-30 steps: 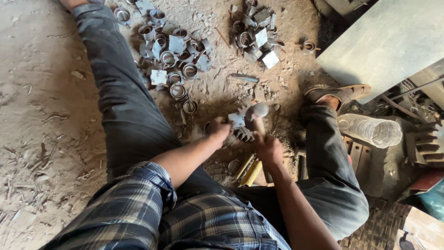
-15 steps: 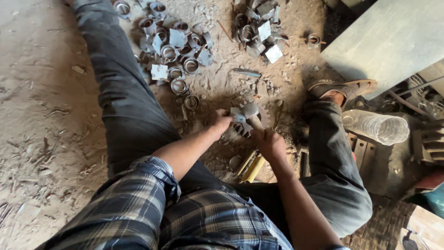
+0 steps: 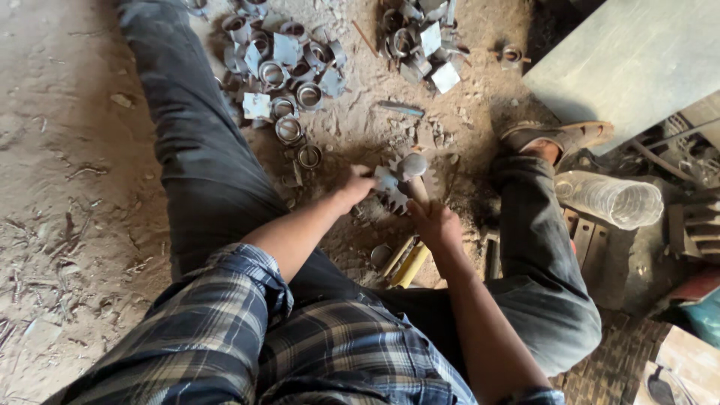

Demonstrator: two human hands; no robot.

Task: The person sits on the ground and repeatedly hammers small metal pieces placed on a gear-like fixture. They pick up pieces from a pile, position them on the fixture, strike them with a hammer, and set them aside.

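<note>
Left hand [image 3: 354,189] fingers pinch toothed metal gear [image 3: 391,189] on dusty ground. Right hand [image 3: 435,223] clenched round wooden handle of round-headed hammer [image 3: 413,166]. Metal rings [image 3: 289,71] heaped beyond.

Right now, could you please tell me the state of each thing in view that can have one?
Left hand: gripping the grey toothed metal gear on the dirt floor.
Right hand: closed round the wooden-handled hammer, head above the gear.
Clear plastic bottle: lying on its side.
Grey metal rings and square plates: heaped loose on the ground.
Brown sandal: worn on the foot.
</note>
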